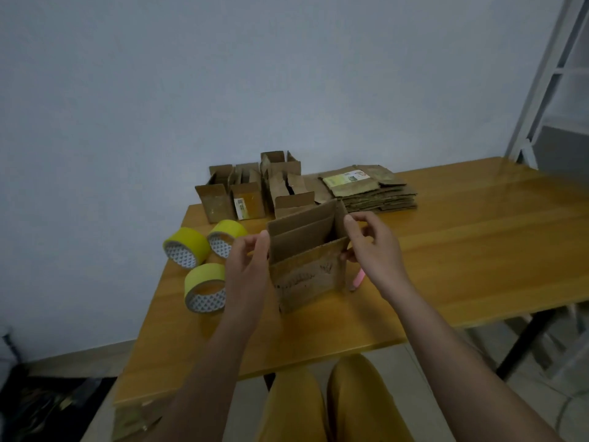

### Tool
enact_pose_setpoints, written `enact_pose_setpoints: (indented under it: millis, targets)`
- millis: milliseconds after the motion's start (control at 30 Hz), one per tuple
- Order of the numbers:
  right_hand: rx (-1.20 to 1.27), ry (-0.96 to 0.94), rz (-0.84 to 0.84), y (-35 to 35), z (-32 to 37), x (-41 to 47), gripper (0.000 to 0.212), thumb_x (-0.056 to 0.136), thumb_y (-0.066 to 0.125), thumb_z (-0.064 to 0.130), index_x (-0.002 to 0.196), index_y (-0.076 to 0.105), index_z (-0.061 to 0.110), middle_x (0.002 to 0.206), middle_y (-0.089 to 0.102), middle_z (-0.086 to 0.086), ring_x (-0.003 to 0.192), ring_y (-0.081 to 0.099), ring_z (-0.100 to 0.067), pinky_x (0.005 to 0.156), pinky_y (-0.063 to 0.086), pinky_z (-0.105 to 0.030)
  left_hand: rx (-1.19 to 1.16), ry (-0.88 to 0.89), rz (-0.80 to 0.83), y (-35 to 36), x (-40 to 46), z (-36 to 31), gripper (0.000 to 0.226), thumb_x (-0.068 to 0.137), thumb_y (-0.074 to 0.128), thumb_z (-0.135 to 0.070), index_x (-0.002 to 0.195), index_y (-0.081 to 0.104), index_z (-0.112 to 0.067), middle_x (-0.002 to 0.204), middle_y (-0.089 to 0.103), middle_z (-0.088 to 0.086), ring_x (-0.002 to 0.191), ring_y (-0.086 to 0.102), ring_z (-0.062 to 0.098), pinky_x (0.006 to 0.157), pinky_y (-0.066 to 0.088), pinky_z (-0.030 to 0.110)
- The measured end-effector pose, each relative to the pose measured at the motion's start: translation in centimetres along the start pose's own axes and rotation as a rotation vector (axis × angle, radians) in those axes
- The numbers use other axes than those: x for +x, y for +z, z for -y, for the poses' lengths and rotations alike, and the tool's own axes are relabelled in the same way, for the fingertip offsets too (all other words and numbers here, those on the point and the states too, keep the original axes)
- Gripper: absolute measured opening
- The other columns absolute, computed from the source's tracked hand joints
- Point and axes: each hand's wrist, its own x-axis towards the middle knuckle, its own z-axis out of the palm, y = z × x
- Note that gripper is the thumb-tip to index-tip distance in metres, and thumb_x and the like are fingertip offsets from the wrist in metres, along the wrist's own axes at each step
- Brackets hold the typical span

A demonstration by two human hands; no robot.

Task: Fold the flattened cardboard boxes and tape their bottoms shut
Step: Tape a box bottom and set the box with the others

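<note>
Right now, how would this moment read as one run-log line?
stage: folding flaps | left hand: grips cardboard box | right hand: grips box | tape rolls: untouched | flat stack: waiting

A single head-worn camera looks forward and down over the wooden table (446, 237) from close above the person's lap (wide-angle, so edges bend), facing the pale wall (223, 74) behind.

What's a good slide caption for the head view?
Both hands shaping a cardboard box beside yellow tape rolls.
</note>
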Motion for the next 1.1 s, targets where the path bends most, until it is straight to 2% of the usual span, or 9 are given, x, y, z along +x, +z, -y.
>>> enact_pose_setpoints:
  millis: [100, 233, 400, 500, 600, 700, 833, 933, 1100]
  targets:
    - [-0.030, -0.092, 0.094, 0.7, -1.3, 0.0, 0.046, 0.094, 0.031, 0.066, 0.126, 0.055, 0.044, 0.112, 0.061, 0.015, 0.099, 0.064, -0.014, 0.054, 0.046, -0.012, 0.010, 0.097, 0.071, -0.8, -0.2, 1.2, 0.033, 0.097, 0.048, -0.040, 0.110, 0.064, -0.013, 0.102, 0.065, -0.002, 0.097, 0.061, 0.011, 0.074, 0.049, 0.014]
    - [-0.041, -0.102, 0.205, 1.1, -3.5, -0.1, 0.052, 0.081, 0.028, 0.085, 0.128, 0.041, 0.068, 0.133, 0.043, 0.030, 0.129, 0.045, -0.018, 0.072, 0.034, -0.025, 0.075, 0.137, 0.138, -1.3, 0.1, 2.7, 0.049, 0.089, 0.052, -0.059, 0.124, 0.061, -0.026, 0.120, 0.063, -0.007, 0.108, 0.060, 0.002, 0.081, 0.054, 0.019]
    - [-0.087, -0.243, 0.231, 1.5, -4.2, 0.1, 0.046, 0.081, 0.044, 0.079, 0.106, 0.064, 0.046, 0.122, 0.044, 0.022, 0.119, 0.047, -0.001, 0.092, 0.049, -0.023, 0.162, 0.181, 0.158, -1.1, 1.0, 4.1, 0.047, 0.090, 0.053, -0.047, 0.126, 0.060, -0.018, 0.127, 0.060, -0.004, 0.114, 0.058, 0.009, 0.084, 0.056, 0.023]
    - [-0.071, -0.264, 0.198, 2.0, -4.5, 0.5, 0.041, 0.089, 0.051, 0.062, 0.099, 0.071, 0.027, 0.116, 0.047, 0.015, 0.114, 0.049, -0.002, 0.089, 0.051, -0.024, 0.165, 0.174, 0.112, -0.9, 1.4, 4.4, 0.036, 0.095, 0.051, -0.036, 0.116, 0.063, -0.010, 0.108, 0.062, -0.001, 0.098, 0.060, 0.013, 0.069, 0.050, 0.014]
    - [-0.046, -0.250, 0.161, 2.6, -4.4, 0.8, 0.038, 0.093, 0.056, 0.049, 0.093, 0.072, 0.015, 0.109, 0.050, 0.008, 0.106, 0.051, -0.002, 0.081, 0.048, -0.017, 0.176, 0.165, 0.030, -1.0, 1.8, 4.6, 0.024, 0.094, 0.059, -0.029, 0.112, 0.065, -0.015, 0.102, 0.064, -0.006, 0.095, 0.061, 0.007, 0.071, 0.051, 0.014]
    - [-0.033, -0.159, 0.146, 2.8, -4.3, 0.9, 0.026, 0.092, 0.062, 0.036, 0.113, 0.059, 0.021, 0.110, 0.052, 0.008, 0.100, 0.055, -0.007, 0.073, 0.048, -0.012, 0.172, 0.120, 0.001, -0.9, 2.1, 4.4, 0.028, 0.092, 0.064, -0.026, 0.118, 0.056, -0.022, 0.111, 0.058, -0.013, 0.104, 0.058, 0.007, 0.074, 0.054, 0.019]
    - [-0.048, -0.081, 0.197, 2.8, -4.1, 1.1, 0.060, 0.098, 0.055, 0.023, 0.146, 0.025, 0.043, 0.111, 0.047, 0.010, 0.095, 0.052, -0.002, 0.072, 0.041, -0.005, 0.234, 0.154, 0.077, -1.1, 3.1, 4.7, 0.061, 0.094, 0.060, -0.022, 0.146, 0.029, -0.030, 0.141, 0.033, -0.016, 0.124, 0.045, 0.010, 0.093, 0.052, 0.029]
    - [-0.050, -0.136, 0.232, 3.1, -4.0, 1.5, 0.051, 0.099, 0.051, 0.020, 0.138, 0.035, 0.047, 0.112, 0.045, 0.008, 0.097, 0.050, -0.003, 0.075, 0.040, -0.002, 0.260, 0.138, 0.172, -1.3, 3.7, 5.0, 0.060, 0.098, 0.054, -0.023, 0.149, 0.027, -0.038, 0.147, 0.032, -0.016, 0.131, 0.041, 0.017, 0.101, 0.048, 0.046]
    - [-0.029, -0.218, 0.140, 3.4, -5.2, 1.9, 0.010, 0.096, 0.057, 0.035, 0.103, 0.060, 0.029, 0.111, 0.058, 0.003, 0.098, 0.056, -0.001, 0.074, 0.047, -0.012, 0.221, 0.186, 0.155, -1.5, 3.5, 5.4, 0.038, 0.094, 0.055, -0.036, 0.131, 0.051, -0.026, 0.126, 0.046, -0.009, 0.115, 0.050, 0.010, 0.089, 0.054, 0.032]
